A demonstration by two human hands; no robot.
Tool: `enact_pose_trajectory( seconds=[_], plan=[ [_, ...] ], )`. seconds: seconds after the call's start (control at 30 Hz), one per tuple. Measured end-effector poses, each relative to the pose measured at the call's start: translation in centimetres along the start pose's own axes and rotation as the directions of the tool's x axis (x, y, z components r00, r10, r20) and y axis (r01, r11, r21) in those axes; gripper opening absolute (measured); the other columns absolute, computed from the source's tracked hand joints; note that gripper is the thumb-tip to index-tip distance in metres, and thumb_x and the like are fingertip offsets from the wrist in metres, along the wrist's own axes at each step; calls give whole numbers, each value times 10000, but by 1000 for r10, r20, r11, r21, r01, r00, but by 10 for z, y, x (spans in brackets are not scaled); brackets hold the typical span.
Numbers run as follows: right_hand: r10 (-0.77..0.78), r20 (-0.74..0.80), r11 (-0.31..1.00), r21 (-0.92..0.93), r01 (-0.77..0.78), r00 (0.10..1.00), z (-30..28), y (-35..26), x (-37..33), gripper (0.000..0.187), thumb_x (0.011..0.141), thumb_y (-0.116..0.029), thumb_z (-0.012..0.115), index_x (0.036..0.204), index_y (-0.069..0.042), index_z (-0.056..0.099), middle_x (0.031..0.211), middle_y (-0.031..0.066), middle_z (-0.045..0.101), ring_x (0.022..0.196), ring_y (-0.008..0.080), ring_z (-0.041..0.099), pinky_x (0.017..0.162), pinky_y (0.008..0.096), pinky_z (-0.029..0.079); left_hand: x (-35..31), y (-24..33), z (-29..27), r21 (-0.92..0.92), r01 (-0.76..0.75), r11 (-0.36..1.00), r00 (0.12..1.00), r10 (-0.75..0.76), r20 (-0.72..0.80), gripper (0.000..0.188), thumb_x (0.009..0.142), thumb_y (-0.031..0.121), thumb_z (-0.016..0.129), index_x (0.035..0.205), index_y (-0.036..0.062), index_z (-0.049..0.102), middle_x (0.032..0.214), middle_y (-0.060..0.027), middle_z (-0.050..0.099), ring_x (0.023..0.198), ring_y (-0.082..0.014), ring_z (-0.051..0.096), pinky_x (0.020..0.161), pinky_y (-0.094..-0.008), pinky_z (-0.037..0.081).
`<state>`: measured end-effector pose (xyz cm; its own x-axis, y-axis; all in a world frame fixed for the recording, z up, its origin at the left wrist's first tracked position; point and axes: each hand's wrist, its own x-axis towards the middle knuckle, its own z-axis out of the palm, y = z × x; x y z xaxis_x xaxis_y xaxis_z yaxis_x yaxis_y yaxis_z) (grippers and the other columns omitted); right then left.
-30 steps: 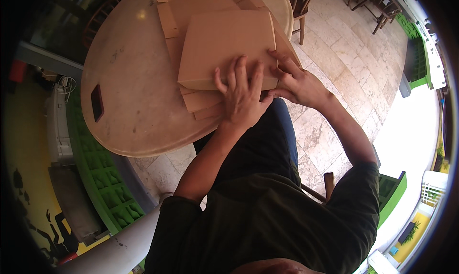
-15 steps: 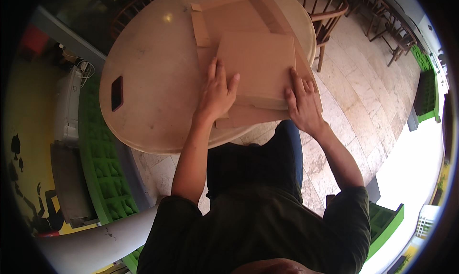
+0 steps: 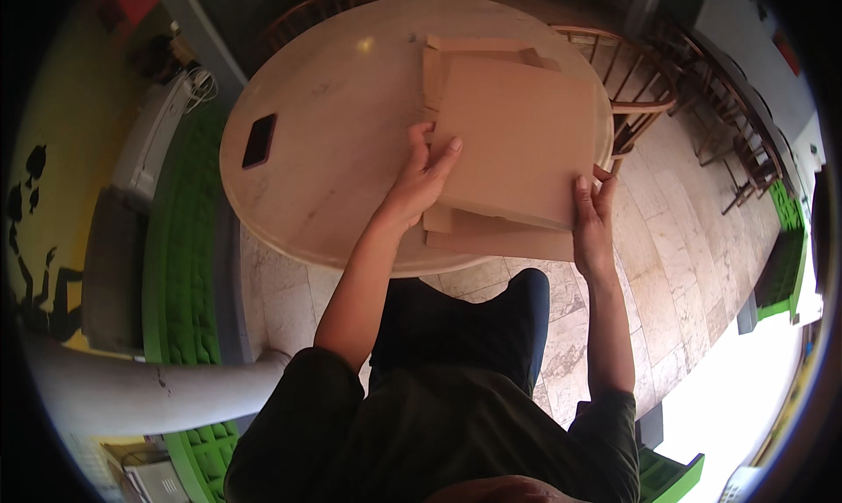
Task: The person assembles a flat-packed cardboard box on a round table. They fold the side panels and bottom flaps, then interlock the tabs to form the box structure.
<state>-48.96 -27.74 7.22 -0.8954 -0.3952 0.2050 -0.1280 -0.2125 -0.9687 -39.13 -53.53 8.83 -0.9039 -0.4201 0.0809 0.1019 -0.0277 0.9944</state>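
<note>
A flat, shallow brown cardboard box [image 3: 517, 139] is held between my two hands, over the right part of a round table. My left hand [image 3: 424, 180] grips its left edge, with the thumb on top and the fingers partly hidden. At the lower right corner, my right hand [image 3: 594, 222] pinches the edge, thumb on top and fingers behind. Beneath the box lies an opened-out cardboard piece [image 3: 504, 240] with folded flaps; most of it is covered.
A dark phone [image 3: 259, 141] lies on the left of the round table [image 3: 324, 170]. Wooden chairs [image 3: 645, 107] stand at the far right and behind the table. Green latticed panels [image 3: 180, 266] run along the left. My knees are below the table's near edge.
My hands have gone from lying on the box to gripping its edges. The box looks raised and turned slightly clockwise above the cardboard piece. The whole view has shifted.
</note>
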Motion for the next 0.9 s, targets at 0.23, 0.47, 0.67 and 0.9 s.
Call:
enact_pose_trajectory(
  seconds=[0.23,0.47,0.67,0.9],
  plan=[
    [-3,66,988,-156,13,998,27,-19,12,527,1147,-374,512,1508,-18,367,1495,265,565,1312,293,610,1144,418,443,-9,14,-46,22,-128,992,969,129,-211,741,1108,414,608,1656,77,240,1499,-178,549,1391,-217,504,1140,-392,437],
    [-205,535,400,-718,569,819,8,4,28,567,871,-212,860,1350,-1,643,1465,206,616,1331,435,590,1131,497,483,86,26,-247,92,45,995,852,10,-523,693,1129,355,542,1685,70,243,1629,-177,450,1476,-285,476,1182,-435,414],
    [61,713,379,-664,645,698,15,20,37,659,747,-354,943,1266,-11,724,1381,191,675,1333,393,601,1120,462,511,176,-24,-377,262,180,948,895,-48,-443,641,1146,366,498,1634,-19,342,1615,-182,479,1432,-289,515,1183,-391,413],
    [83,740,377,-643,666,667,12,9,38,682,713,-376,942,1276,-46,746,1336,164,708,1316,372,615,1117,447,511,198,-25,-374,426,356,832,727,40,-686,608,1107,404,551,1519,-42,526,1531,-230,577,1415,-359,545,1167,-406,425]
  ],
)
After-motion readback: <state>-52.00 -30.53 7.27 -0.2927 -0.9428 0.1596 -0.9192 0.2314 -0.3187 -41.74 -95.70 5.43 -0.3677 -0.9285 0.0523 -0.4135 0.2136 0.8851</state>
